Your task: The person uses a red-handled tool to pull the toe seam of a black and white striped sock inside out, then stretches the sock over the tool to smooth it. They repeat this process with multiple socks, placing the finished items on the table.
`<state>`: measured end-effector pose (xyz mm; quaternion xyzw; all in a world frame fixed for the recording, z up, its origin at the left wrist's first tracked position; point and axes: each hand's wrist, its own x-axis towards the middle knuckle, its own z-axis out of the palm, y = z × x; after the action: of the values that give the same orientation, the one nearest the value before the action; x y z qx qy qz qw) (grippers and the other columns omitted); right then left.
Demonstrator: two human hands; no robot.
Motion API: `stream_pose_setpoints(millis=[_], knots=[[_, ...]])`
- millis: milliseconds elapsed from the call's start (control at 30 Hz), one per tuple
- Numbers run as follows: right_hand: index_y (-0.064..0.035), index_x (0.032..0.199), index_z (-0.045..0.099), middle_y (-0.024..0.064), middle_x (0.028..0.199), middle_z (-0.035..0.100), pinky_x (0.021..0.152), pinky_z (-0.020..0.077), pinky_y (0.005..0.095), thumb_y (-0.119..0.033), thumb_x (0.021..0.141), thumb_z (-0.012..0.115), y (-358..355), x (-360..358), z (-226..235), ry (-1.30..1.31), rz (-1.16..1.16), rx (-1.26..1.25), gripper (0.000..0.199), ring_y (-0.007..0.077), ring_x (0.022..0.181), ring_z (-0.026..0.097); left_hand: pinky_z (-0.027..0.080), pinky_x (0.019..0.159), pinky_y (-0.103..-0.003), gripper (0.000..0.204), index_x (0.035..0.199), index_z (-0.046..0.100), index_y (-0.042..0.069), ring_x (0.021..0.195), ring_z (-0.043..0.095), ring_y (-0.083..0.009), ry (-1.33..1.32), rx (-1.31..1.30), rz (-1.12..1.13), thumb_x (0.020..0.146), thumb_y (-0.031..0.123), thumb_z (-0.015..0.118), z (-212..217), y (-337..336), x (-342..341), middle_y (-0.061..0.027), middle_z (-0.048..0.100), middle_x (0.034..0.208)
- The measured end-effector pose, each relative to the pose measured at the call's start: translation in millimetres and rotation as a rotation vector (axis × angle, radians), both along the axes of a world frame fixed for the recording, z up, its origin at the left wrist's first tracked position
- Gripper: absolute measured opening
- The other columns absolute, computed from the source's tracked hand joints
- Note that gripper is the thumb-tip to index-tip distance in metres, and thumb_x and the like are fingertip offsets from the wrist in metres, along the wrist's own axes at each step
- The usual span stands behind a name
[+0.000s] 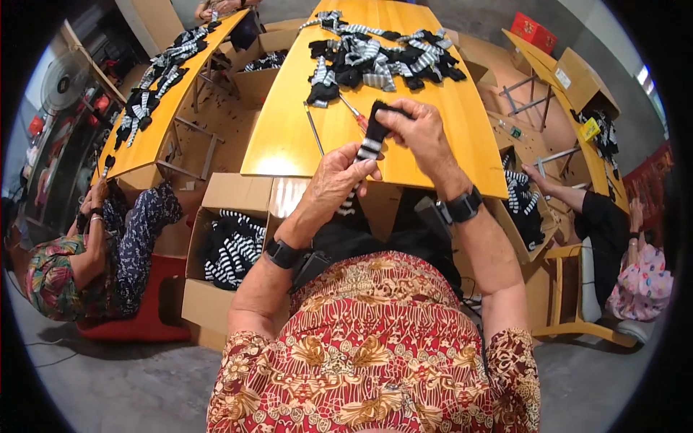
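Observation:
A long black sock with white and grey stripes (369, 149) is stretched between my two hands above the near part of the yellow table. My left hand (333, 177) is closed around its striped lower part, which hangs on down past the table's front edge. Higher up and to the right, my right hand (419, 128) pinches the black end. A slim tool with a red handle (360, 121) lies partly hidden behind the sock. To its left rests a thin metal rod (313, 128).
A heap of striped socks (375, 58) covers the far part of the table (281, 144). Cardboard boxes with more socks stand low on my left (234, 249) and right (523, 206). Co-workers sit at side tables left (162, 137) and right (563, 94).

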<state>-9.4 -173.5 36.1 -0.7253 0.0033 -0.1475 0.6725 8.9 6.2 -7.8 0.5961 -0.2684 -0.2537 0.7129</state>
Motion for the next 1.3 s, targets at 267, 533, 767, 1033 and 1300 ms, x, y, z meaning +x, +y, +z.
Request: stream_pose_setpoints(millis=[267,533,767,1033,1300], knots=[[-0.0022,0.088,0.067,0.0010,0.072,0.063,0.051,0.0430,0.0177,-0.021,0.082,0.069,-29,6,-21,0.043,-0.100,0.042,0.019,0.0050,0.058,0.056,0.048,0.075,-0.023,0.037,0.123,0.054,0.000,0.083,0.059,-0.0120,-0.074,0.157,0.017,0.093,0.019,0.060,-43,55,-3,-0.0076,0.063,0.097],[-0.0026,0.084,0.066,-0.0006,0.063,0.059,0.047,0.0408,0.0173,-0.022,0.086,0.067,36,10,-20,0.137,0.347,-0.092,0.020,0.0037,0.052,0.052,0.045,0.073,-0.020,0.026,0.111,0.059,0.004,0.081,0.059,-0.0069,-0.008,-0.024,0.181,0.090,0.017,0.065,-22,39,0,-0.0022,0.065,0.089],[-0.0028,0.088,0.066,0.0057,0.071,0.061,0.062,0.0492,0.0307,-0.024,0.082,0.065,0,60,-64,-0.026,0.033,-0.549,0.022,0.0176,0.069,0.060,0.045,0.060,-0.019,0.015,0.094,0.061,0.006,0.066,0.059,-0.0066,0.133,0.051,0.446,0.090,0.021,0.064,-42,103,12,0.0004,0.064,0.074],[-0.0047,0.102,0.061,0.0203,0.099,0.057,0.083,0.0474,0.0482,-0.019,0.080,0.060,-3,92,-97,-0.065,-0.249,-1.175,0.026,0.0379,0.101,0.054,0.050,0.068,-0.025,0.030,0.107,0.061,-0.001,0.072,0.063,-0.0132,0.254,0.270,0.758,0.087,0.022,0.067,-155,242,39,-0.0073,0.067,0.085],[-0.0057,0.094,0.065,0.0209,0.091,0.061,0.069,0.0523,0.0486,-0.014,0.076,0.057,-28,46,-54,-0.062,-0.175,-1.330,0.022,0.0396,0.077,0.063,0.048,0.079,-0.028,0.038,0.117,0.057,-0.004,0.088,0.059,-0.0162,0.078,0.526,0.957,0.086,0.017,0.065,-209,272,40,-0.0104,0.063,0.101]])
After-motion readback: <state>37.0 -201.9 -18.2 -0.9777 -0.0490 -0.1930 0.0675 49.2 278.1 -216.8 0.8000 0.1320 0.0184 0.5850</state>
